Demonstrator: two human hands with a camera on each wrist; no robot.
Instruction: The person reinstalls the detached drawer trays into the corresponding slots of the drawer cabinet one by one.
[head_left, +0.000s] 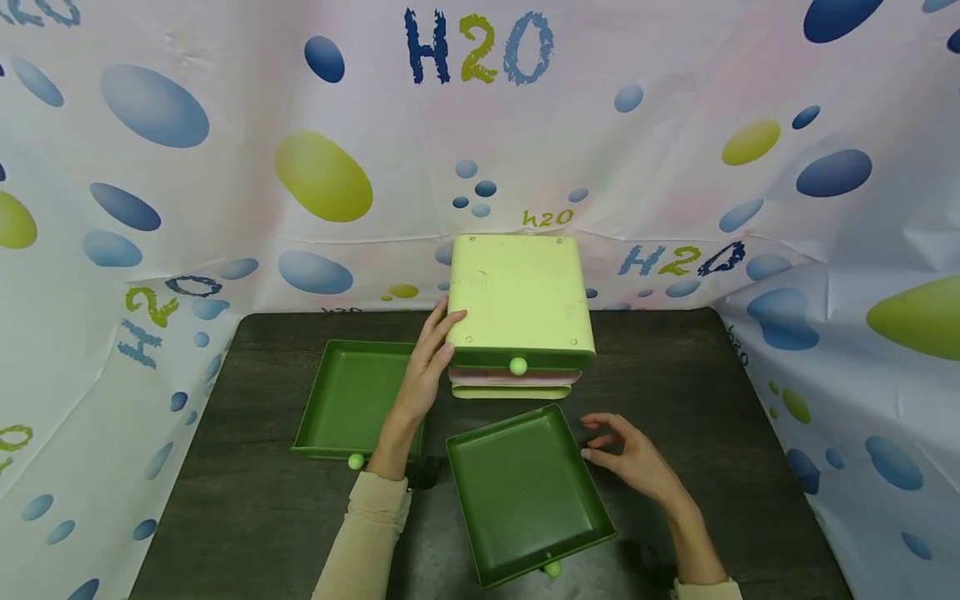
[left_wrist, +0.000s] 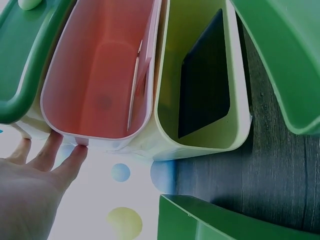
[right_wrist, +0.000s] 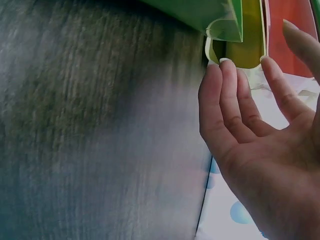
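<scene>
Head view: our left hand (head_left: 423, 367) rests on the left wall of the stacked unit (head_left: 517, 292), fingers extended, nothing gripped. Our right hand (head_left: 637, 467) is just beside the right wall of the near drawer (head_left: 525, 492), fingers loosely bent, thumb apart from them. Near drawer sits skewed on the dark tabletop (head_left: 225, 517), in front of the unit; left drawer (head_left: 352, 400) lies to the left, partly hidden by our left arm. Left wrist view: fingers spread, tips at the outer wall by the pink bay (left_wrist: 100, 65), which has a thin pale strip (left_wrist: 134, 90) inside. Lime bay (left_wrist: 175, 45) shows a dark panel (left_wrist: 207, 75); can't tell what. To steady well: flat fingers, tips clear of the rim, light pressure. Right wrist view: palm empty; can't confirm drawer contact. We'd grip opposite walls evenly; a one-sided pull would likely skew it more.
</scene>
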